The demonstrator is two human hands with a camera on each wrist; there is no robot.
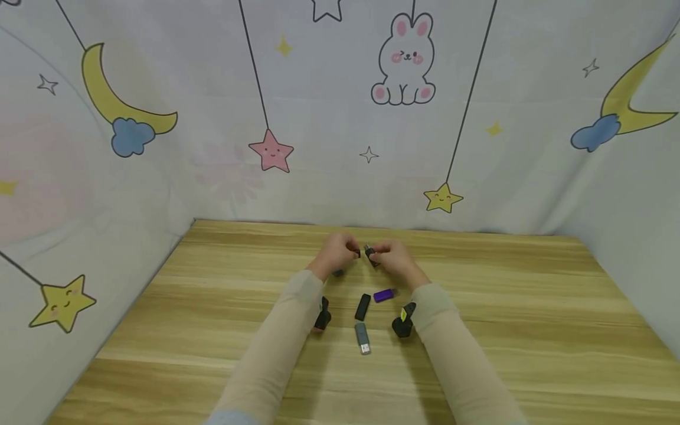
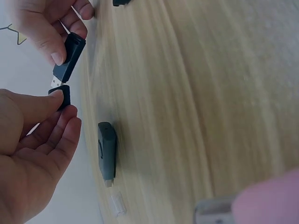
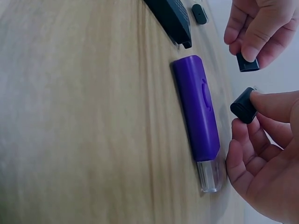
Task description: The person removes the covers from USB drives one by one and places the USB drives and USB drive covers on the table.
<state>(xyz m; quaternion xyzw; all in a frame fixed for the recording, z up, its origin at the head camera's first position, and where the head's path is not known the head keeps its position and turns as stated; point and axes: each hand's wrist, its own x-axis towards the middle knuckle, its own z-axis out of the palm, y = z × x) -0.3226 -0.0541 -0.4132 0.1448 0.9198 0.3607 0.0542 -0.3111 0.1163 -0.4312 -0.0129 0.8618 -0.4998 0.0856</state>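
Near the far side of the table, my left hand [image 1: 336, 254] pinches a small black cap [image 2: 65, 96] between thumb and fingers. My right hand [image 1: 397, 260] holds a black USB stick [image 2: 71, 56], its metal plug pointing at the cap. In the left wrist view the plug's end is right at the cap's mouth. The right wrist view shows the cap and the stick [image 3: 244, 106] with a space between them. A grey-green USB stick [image 2: 107, 149] lies by my left hand, with a clear cap [image 2: 118, 204] beside it.
Between my forearms lie a purple USB stick [image 1: 383, 295] with a clear cap, a black one [image 1: 363, 307] and a grey one [image 1: 362, 338] with its plug bare. Black wrist devices [image 1: 404, 321] hang under both sleeves. A patterned cloth wall [image 1: 329, 195] stands behind the wooden table [image 1: 531, 330].
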